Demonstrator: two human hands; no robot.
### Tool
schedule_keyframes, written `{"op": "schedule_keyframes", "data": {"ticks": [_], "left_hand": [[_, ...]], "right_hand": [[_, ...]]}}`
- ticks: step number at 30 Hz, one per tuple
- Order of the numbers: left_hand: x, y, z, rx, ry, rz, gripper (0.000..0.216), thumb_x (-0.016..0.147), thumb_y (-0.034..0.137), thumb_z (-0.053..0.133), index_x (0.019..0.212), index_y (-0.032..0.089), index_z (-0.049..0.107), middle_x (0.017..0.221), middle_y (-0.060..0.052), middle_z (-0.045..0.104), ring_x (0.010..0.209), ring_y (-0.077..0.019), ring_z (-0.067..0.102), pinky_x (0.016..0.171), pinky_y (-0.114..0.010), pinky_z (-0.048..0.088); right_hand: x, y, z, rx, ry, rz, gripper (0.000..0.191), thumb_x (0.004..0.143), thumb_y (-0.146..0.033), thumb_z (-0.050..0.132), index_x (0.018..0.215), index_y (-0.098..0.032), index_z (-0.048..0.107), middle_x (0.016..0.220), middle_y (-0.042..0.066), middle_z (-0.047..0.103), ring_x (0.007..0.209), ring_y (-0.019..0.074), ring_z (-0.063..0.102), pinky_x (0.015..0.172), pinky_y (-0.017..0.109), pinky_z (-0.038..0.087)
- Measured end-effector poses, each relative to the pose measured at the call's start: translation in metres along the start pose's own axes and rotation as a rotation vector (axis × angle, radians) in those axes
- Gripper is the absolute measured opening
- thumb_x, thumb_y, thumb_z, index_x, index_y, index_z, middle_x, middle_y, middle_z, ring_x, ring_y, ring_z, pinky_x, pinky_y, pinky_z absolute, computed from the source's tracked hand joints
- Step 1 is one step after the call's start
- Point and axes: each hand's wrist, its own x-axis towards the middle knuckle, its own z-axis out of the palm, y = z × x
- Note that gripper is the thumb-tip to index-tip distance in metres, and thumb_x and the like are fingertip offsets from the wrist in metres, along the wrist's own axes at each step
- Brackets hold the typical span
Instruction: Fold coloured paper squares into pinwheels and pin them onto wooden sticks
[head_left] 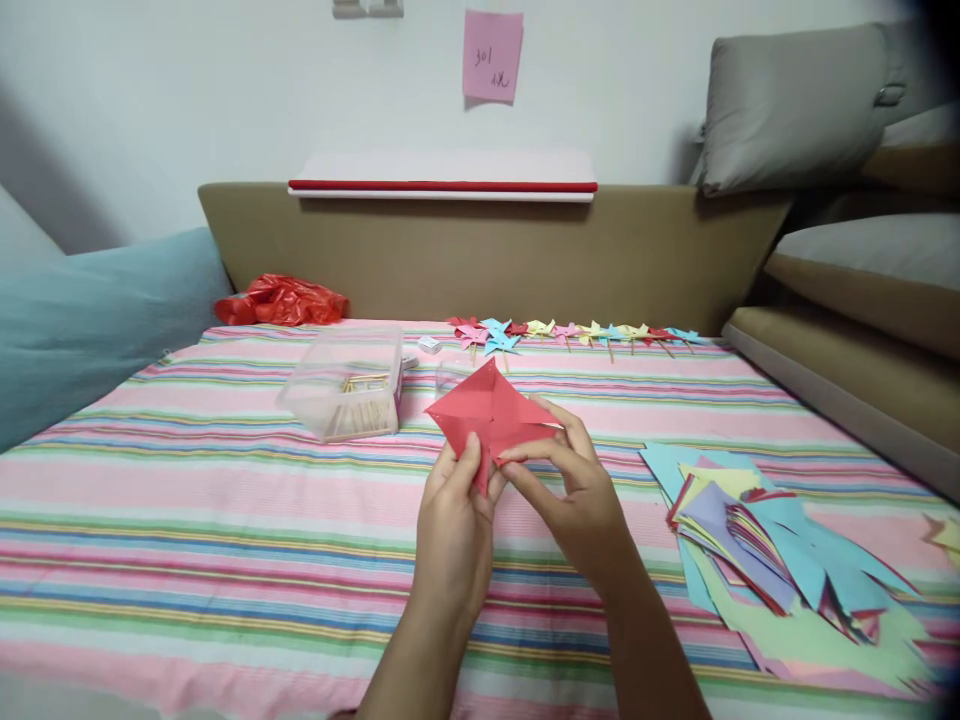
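A red square of paper [480,405], cut in from its corners, is held up in front of me with one point upward. My left hand [455,520] grips its lower part, thumb on the front and fingers behind. My right hand [574,490] pinches the paper's lower right edge between thumb and fingertips, close to the left thumb. Both hands are closed on the same sheet, above the striped cloth. The paper's back and some of the left fingers are hidden.
A clear plastic box [360,430] with thin wooden sticks lies beyond my hands. Several paper pinwheels [592,332] line the back. Coloured paper sheets [795,560] are piled at right. A red plastic bag [285,300] rests at back left, cushions [795,110] at right.
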Motion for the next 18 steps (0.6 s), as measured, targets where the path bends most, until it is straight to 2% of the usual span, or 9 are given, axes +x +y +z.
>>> {"op": "schedule_keyframes", "data": {"ticks": [4, 7, 10, 18], "left_hand": [[0.005, -0.011, -0.002, 0.038, -0.055, 0.032, 0.026, 0.092, 0.026, 0.070, 0.117, 0.021, 0.071, 0.117, -0.007, 0.075, 0.114, -0.0225, 0.069, 0.099, -0.034, 0.056], [0.009, -0.020, -0.008, 0.118, -0.117, 0.050, 0.026, 0.092, 0.031, 0.070, 0.115, 0.018, 0.072, 0.114, -0.009, 0.076, 0.112, -0.0237, 0.070, 0.099, -0.035, 0.056], [0.010, -0.026, -0.015, 0.202, -0.157, 0.045, 0.027, 0.092, 0.033, 0.071, 0.112, 0.015, 0.073, 0.111, -0.011, 0.077, 0.109, -0.0252, 0.071, 0.098, -0.037, 0.056], [0.010, -0.026, -0.023, 0.332, -0.163, 0.087, 0.028, 0.091, 0.033, 0.072, 0.112, 0.014, 0.075, 0.110, -0.011, 0.078, 0.108, -0.0268, 0.071, 0.099, -0.041, 0.055]], "right_hand": [[0.001, 0.004, -0.004, 0.098, 0.009, 0.098, 0.014, 0.090, -0.035, 0.068, 0.082, -0.026, 0.076, 0.111, 0.009, 0.070, 0.140, 0.0283, 0.044, 0.115, 0.047, 0.038], [0.002, 0.006, -0.003, 0.154, 0.045, 0.178, 0.012, 0.087, -0.034, 0.072, 0.081, -0.025, 0.076, 0.101, 0.006, 0.068, 0.113, 0.0247, 0.062, 0.099, 0.040, 0.051], [0.001, 0.007, -0.001, 0.237, 0.107, 0.248, 0.010, 0.083, -0.034, 0.077, 0.081, -0.024, 0.076, 0.097, 0.003, 0.064, 0.088, 0.0179, 0.066, 0.081, 0.032, 0.056], [0.000, 0.003, 0.003, 0.347, 0.126, 0.343, 0.014, 0.080, -0.033, 0.081, 0.079, -0.021, 0.073, 0.084, 0.002, 0.069, 0.080, 0.0162, 0.069, 0.076, 0.029, 0.056]]}}
